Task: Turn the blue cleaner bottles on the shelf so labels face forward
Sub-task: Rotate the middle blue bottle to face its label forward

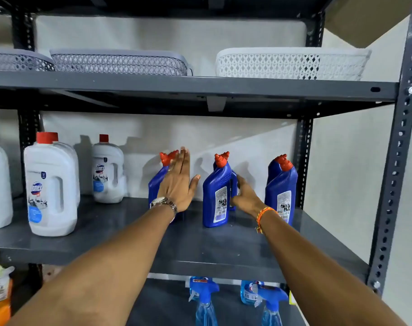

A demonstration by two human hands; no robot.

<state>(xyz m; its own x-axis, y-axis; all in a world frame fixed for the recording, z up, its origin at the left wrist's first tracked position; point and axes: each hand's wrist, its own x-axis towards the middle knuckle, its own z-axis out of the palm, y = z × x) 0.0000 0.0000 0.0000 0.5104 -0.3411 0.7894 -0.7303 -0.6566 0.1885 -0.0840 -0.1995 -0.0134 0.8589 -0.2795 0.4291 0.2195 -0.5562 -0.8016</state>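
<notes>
Several blue cleaner bottles with red caps stand on the grey middle shelf (120, 234). The left bottle (154, 187) is partly hidden by my left hand (176, 184), which is flat with fingers spread and holds nothing. The middle bottle (215, 194) shows a white barcode label. Just behind it stands another blue bottle (233, 182), and the fingers of my right hand (246, 194) curl around its right side. The right bottle (281, 191) stands alone near the shelf post and also shows a white barcode label.
White Domex jugs (50, 187) stand on the left of the same shelf. Grey baskets (118, 63) and a white basket (289, 64) sit on the shelf above. Blue spray bottles (205, 300) are on the shelf below. A perforated steel post (398, 161) bounds the right side.
</notes>
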